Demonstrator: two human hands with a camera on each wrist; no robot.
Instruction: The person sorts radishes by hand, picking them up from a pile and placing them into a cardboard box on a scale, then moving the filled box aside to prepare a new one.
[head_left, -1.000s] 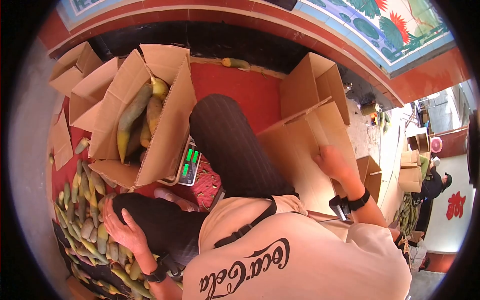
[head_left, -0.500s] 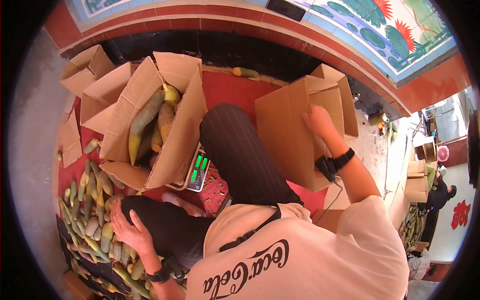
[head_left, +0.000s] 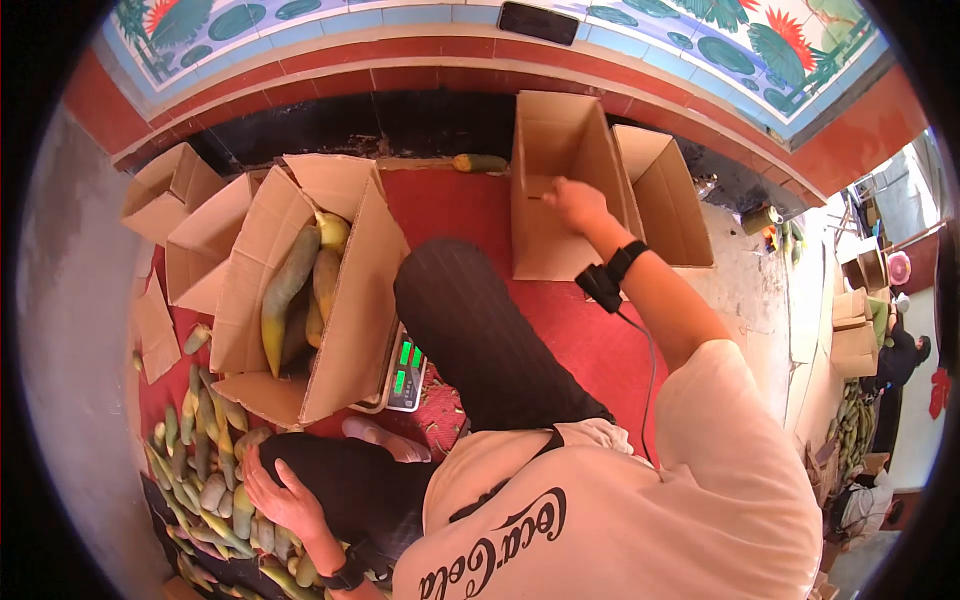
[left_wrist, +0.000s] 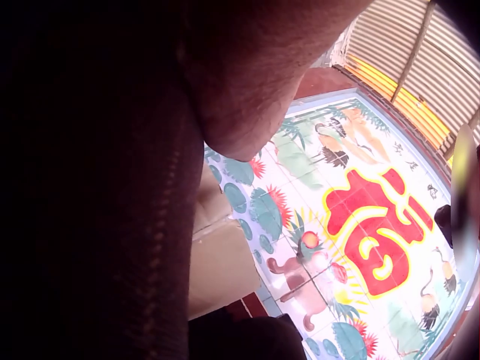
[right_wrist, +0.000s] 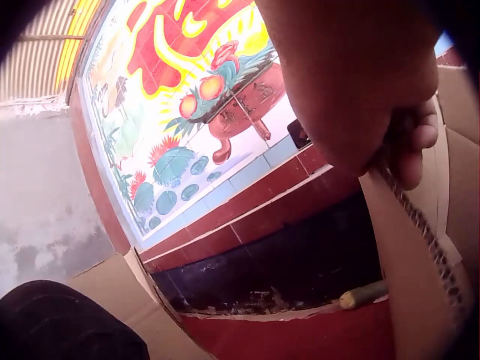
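Note:
My right hand [head_left: 582, 208] grips the near edge of an open, empty-looking cardboard box [head_left: 545, 245]. Its fingers curl over the corrugated edge [right_wrist: 429, 236] in the right wrist view, where the hand [right_wrist: 360, 90] fills the upper right. On the dark-trousered knee [head_left: 325, 465] rests my left hand [head_left: 293, 503], fingers spread and holding nothing; the left wrist view shows part of that hand [left_wrist: 247, 82] against dark cloth. A tall open box [head_left: 355, 300] holding long green-yellow vegetables [head_left: 290, 285] stands on a scale [head_left: 404, 385] with a lit green display.
Another open box [head_left: 675, 215] stands right of the gripped one. More boxes [head_left: 205, 250] are at the left, above a heap of vegetables [head_left: 215, 490]. One vegetable [head_left: 480, 163] lies by the tiled wall [head_left: 420, 78]. A cable [head_left: 652, 375] hangs from my right wrist.
My right hand has moved left and towards the wall with its box, which has turned so its opening now shows. My left hand has stayed on the knee.

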